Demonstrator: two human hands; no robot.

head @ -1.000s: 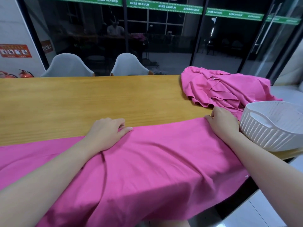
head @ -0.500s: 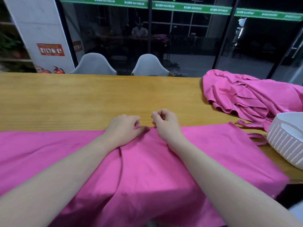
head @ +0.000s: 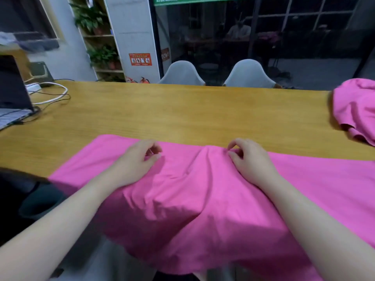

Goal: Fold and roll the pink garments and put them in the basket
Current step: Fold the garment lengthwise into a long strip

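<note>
Your left hand (head: pixel 138 161) and right hand (head: pixel 248 159) pinch the pink garment (head: pixel 203 199) at its far edge, spread apart to fold evenly.

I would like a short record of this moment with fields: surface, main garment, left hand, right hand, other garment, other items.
surface: long yellow wooden table
main garment: large pink cloth, spread over the near table edge and hanging down
left hand: rests on the cloth, fingers curled
right hand: pinches the cloth's far edge
other garment: crumpled pink garment at far right
other items: dark laptop, white cable, two white chairs
</note>
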